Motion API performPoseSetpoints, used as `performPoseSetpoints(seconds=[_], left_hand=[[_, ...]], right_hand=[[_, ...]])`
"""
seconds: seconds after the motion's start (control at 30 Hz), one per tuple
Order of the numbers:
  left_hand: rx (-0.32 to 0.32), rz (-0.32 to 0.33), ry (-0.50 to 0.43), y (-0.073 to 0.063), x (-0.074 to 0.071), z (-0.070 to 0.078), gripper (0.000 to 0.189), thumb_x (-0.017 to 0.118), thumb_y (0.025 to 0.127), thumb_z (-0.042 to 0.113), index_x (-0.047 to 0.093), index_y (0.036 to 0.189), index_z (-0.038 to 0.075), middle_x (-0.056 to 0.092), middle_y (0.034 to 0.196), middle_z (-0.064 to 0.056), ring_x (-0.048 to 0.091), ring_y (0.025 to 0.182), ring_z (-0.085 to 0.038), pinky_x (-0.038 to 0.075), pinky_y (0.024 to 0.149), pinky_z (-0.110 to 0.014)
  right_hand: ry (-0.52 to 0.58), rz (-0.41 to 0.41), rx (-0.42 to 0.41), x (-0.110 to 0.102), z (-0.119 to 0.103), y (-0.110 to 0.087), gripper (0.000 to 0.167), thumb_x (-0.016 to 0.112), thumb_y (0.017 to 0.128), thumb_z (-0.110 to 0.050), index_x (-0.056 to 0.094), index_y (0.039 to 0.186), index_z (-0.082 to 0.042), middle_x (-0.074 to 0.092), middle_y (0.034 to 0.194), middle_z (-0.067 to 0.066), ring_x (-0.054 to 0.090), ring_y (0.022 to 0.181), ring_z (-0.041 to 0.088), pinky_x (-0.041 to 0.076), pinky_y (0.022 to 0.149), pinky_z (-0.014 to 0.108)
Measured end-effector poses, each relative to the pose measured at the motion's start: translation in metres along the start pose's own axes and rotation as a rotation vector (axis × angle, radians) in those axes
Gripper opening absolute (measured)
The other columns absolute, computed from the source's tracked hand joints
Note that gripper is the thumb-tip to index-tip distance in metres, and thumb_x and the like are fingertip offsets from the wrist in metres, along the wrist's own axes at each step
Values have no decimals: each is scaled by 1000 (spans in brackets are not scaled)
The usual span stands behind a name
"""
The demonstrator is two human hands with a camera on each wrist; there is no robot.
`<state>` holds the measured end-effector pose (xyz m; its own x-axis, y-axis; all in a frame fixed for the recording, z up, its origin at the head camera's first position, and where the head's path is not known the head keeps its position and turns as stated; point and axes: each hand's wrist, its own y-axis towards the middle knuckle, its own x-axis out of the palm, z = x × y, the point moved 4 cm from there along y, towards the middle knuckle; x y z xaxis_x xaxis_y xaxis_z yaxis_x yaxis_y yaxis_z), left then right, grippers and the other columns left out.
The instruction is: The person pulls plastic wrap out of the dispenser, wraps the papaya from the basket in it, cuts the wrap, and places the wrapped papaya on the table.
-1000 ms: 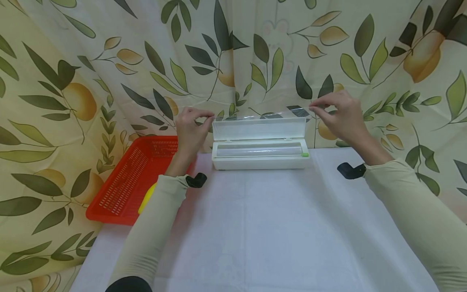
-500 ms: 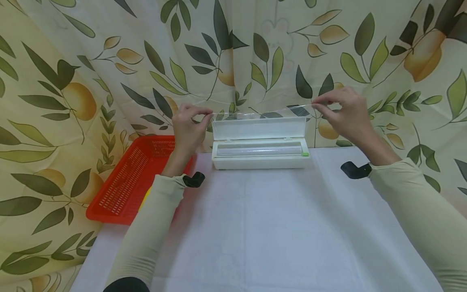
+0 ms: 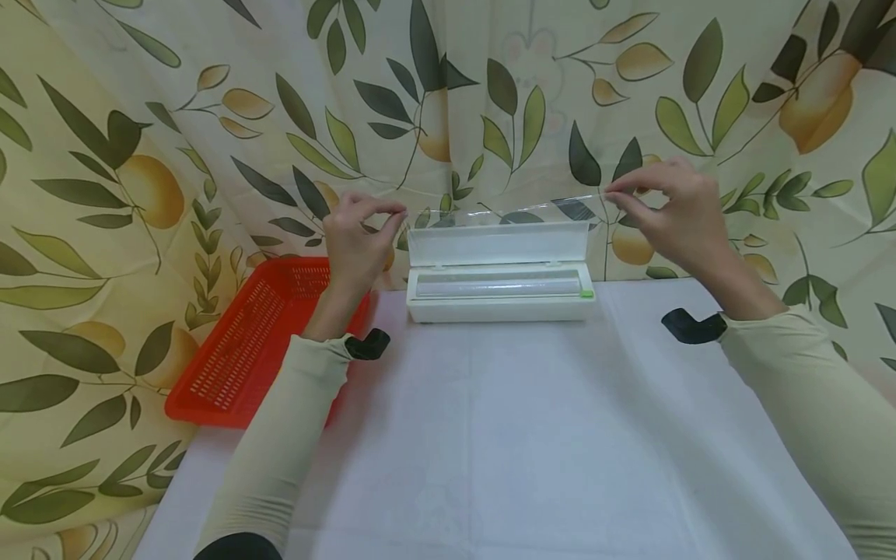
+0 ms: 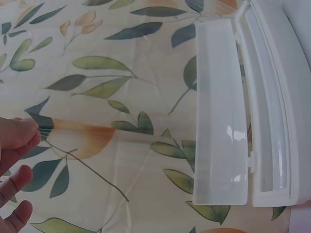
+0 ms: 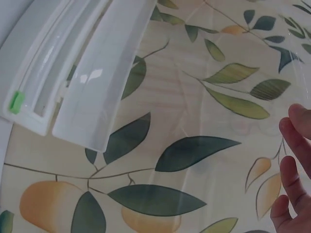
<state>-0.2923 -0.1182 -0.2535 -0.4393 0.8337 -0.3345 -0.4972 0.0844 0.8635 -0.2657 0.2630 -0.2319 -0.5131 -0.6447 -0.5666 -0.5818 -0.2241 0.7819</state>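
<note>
A sheet of clear plastic wrap (image 3: 504, 215) stretches between my hands, above and behind a white wrap dispenser box (image 3: 500, 313). My left hand (image 3: 358, 245) pinches its left corner between thumb and forefinger. At the opposite corner my right hand (image 3: 675, 206) pinches the film, held a little higher than the left. The dispenser's lid (image 3: 498, 245) stands raised, and a roll of film (image 3: 497, 288) shows through the slot below it. In the left wrist view the left thumb and forefinger (image 4: 22, 138) meet at the film's edge. A green slider (image 5: 17, 102) sits at one end of the box.
A red perforated basket (image 3: 238, 358) stands at the left, partly behind my left forearm. White cloth (image 3: 504, 435) covers the table. A curtain printed with leaves and fruit (image 3: 490, 93) hangs directly behind the dispenser.
Both hands have moved slightly up and apart, the right one farther to the right. The film between them has risen and looks tauter. The yellow thing in the basket is now hidden behind my sleeve.
</note>
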Motion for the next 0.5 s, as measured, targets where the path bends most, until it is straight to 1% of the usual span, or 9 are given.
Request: performPoseSetpoints(seconds=[0.07, 0.17, 0.37, 0.5], left_hand=[[-2, 2, -1, 1, -1, 1, 11, 78, 91, 8, 81, 97, 0, 76, 87, -14, 58, 86, -32, 45, 70, -28], [2, 5, 2, 2, -3, 4, 12, 78, 92, 9, 81, 98, 0, 76, 87, -15, 58, 87, -32, 43, 76, -30], [-6, 11, -14, 3, -7, 8, 11, 79, 90, 7, 81, 98, 0, 76, 86, -14, 57, 89, -30, 42, 80, -32], [9, 16, -13, 3, -10, 12, 11, 79, 90, 8, 81, 98, 0, 76, 85, -14, 57, 90, -30, 42, 82, -33]], right_hand=[[2, 3, 0, -2, -1, 0, 11, 79, 88, 1, 78, 99, 5, 75, 89, 21, 52, 87, 24, 28, 84, 26], [10, 9, -4, -4, -4, 1, 11, 78, 88, 2, 78, 98, 5, 74, 88, 21, 52, 87, 23, 28, 85, 25], [2, 13, -10, -8, -7, 2, 12, 79, 87, 2, 78, 99, 4, 74, 88, 20, 49, 89, 13, 28, 87, 26], [-3, 12, -9, -11, -9, 3, 12, 79, 87, 2, 79, 99, 3, 75, 91, 20, 51, 89, 15, 28, 87, 25]])
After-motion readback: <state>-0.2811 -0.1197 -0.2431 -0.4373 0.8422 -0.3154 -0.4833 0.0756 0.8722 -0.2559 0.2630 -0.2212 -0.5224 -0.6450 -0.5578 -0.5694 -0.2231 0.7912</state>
